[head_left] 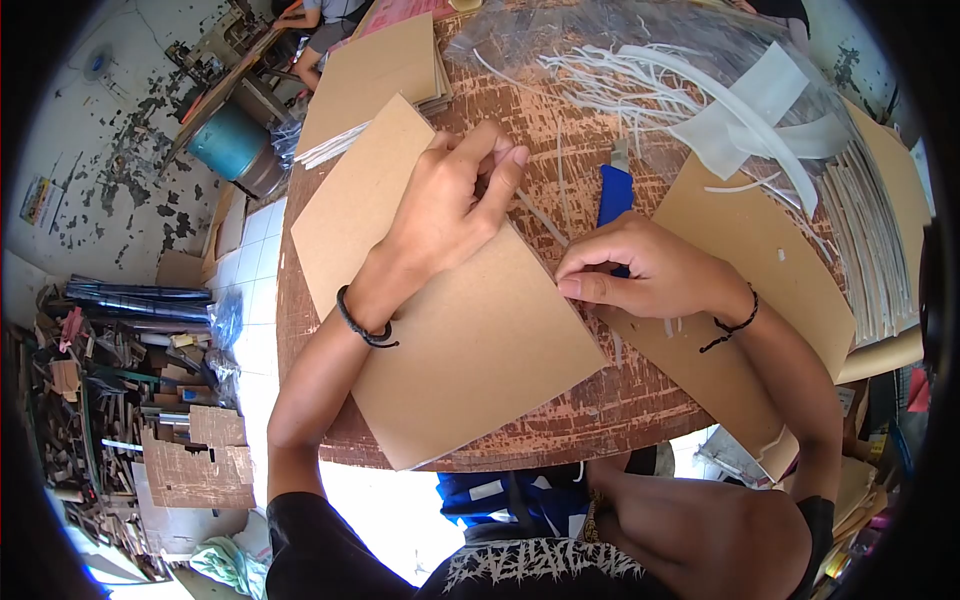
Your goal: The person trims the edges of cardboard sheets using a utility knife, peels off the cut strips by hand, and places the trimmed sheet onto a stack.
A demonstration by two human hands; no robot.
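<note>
A brown board sheet (480,340) lies slantwise on the table in front of me. My left hand (460,190) is over its upper part, fingers curled in and thumb near the forefinger; whatever they hold, if anything, is hidden. At the board's right edge my right hand (645,265) is closed, with thumb and forefinger pinched together. What is between those fingertips is too small to make out. A thin pale strip (542,218) runs along the table between the hands. Just beyond my right hand lies a blue cutter knife (615,190), its lower part hidden behind the hand.
A stack of brown boards (385,75) stands at the back left. White trimmed strips (630,90) and clear plastic lie at the back right. Another brown board (770,270) is under my right forearm, beside a stack of sheets (868,240). Another person sits far back left.
</note>
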